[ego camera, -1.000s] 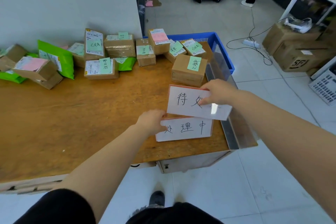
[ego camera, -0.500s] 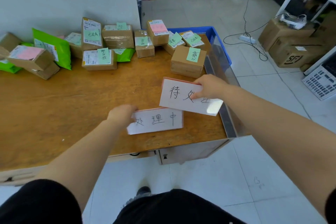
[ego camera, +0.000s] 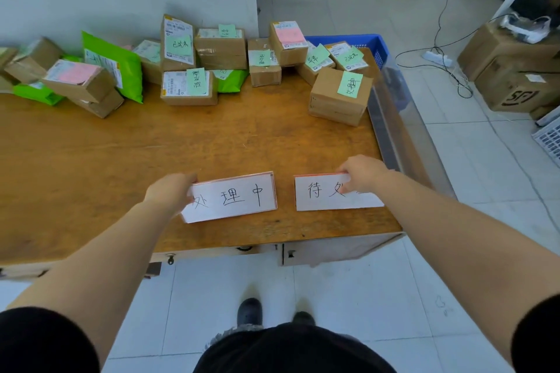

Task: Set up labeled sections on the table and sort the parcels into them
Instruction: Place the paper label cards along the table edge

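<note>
Table (ego camera: 151,160): wooden top, taken as the landmark for all positions below.
Left hand (ego camera: 169,191): at the table's near edge, fingers curled onto the left end of a white card, gripping it.
Left card (ego camera: 233,198): lies flat on the table near the front edge, handwritten characters facing up.
Right hand (ego camera: 360,172): toward the table's near right corner, pinching the top edge of a second card.
Right card (ego camera: 330,194): flat on the table, just beside the left card, a narrow gap between them.
Parcels (ego camera: 188,88): cardboard boxes and green mailers, grouped along the table's far edge, most with sticky notes.
Single box (ego camera: 339,97): toward the table's far right, slightly forward of the group.
Blue crate (ego camera: 375,45): beyond the table's far right corner.
</note>
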The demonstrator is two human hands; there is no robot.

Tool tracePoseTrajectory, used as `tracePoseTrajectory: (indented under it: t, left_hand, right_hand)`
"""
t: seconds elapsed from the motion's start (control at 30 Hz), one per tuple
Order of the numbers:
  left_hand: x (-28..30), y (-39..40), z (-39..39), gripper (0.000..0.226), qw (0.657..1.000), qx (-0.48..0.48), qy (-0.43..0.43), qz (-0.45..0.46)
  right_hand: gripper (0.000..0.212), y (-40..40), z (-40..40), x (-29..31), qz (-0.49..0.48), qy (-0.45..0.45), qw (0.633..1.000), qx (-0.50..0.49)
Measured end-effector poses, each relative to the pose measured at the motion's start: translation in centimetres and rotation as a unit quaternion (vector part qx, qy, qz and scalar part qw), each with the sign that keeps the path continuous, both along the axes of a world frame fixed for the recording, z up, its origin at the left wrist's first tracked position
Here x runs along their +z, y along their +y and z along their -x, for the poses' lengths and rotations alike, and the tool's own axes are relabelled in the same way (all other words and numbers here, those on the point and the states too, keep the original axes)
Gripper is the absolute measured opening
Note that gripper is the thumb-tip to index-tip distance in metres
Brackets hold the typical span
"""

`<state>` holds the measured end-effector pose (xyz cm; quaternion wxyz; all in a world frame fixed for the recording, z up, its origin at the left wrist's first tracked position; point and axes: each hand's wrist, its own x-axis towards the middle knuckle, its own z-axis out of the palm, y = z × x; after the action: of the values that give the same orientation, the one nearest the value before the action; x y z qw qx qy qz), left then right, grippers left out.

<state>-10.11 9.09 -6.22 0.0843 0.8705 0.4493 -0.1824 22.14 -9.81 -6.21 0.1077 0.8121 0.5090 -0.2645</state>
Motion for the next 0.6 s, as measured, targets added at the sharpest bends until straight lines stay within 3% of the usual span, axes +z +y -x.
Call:
tracePoseTrajectory:
  t: [0.1,0.23,0.3,0.37,0.47,0.6]
  left_hand:
    - [-0.2,-0.1,0.4,0.032,1.0,0.007,-0.024,0.003]
    - [-0.5,-0.1,1.0,0.032,0.997,0.022,-0.07,0.009]
    - [-0.6,0.1,1.4,0.035,0.996,0.022,-0.088,0.018]
    - [-0.9,0.4,1.9,0.04,0.995,0.011,-0.097,0.026]
    - [-1.4,1.4,2.9,0.041,0.993,-0.011,-0.111,0.031]
    - [-1.7,3.4,5.3,0.038,0.991,-0.03,-0.123,0.034]
  right_hand:
    - [0.044,0.2,0.0,-0.6,0.008,-0.018,1.0,0.005]
    - [0.092,2.4,1.8,1.0,0.034,-0.054,0.995,0.075]
    - [0.1,4.5,4.5,2.0,-0.01,-0.041,0.992,0.12]
    - [0.096,6.7,8.3,2.5,-0.064,-0.028,0.983,0.169]
    - [0.075,9.7,14.4,1.4,-0.071,-0.021,0.972,0.222]
    - [0.037,12.6,19.6,-1.2,-0.093,-0.004,0.982,0.165]
